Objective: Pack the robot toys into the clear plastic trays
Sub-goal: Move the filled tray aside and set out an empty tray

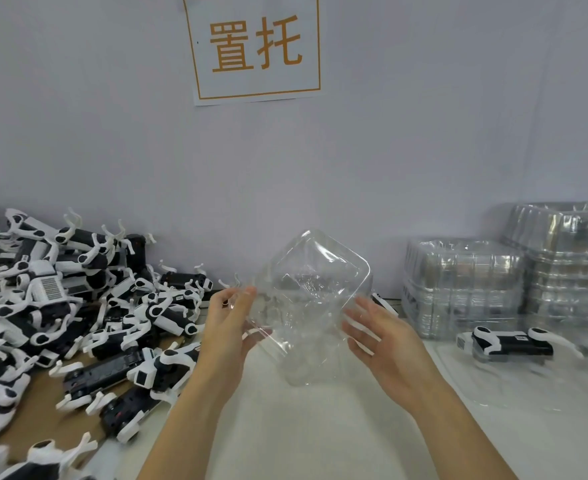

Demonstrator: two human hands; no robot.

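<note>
A clear plastic tray point(315, 292) is held up, tilted, above the white table in the middle of the view. My left hand point(232, 327) pinches its left edge between thumb and fingers. My right hand point(379, 336) is spread with straight fingers against the tray's right side. A big pile of black-and-white robot toys point(78, 306) lies on the left. One robot toy point(508, 344) lies in a clear tray point(493, 379) on the table at the right.
Two stacks of clear trays point(465, 285) point(569, 258) stand at the back right against the grey wall. A paper sign point(256, 46) hangs on the wall. Brown cardboard point(43, 407) lies under the toy pile. White table surface point(303, 438) spreads below my hands.
</note>
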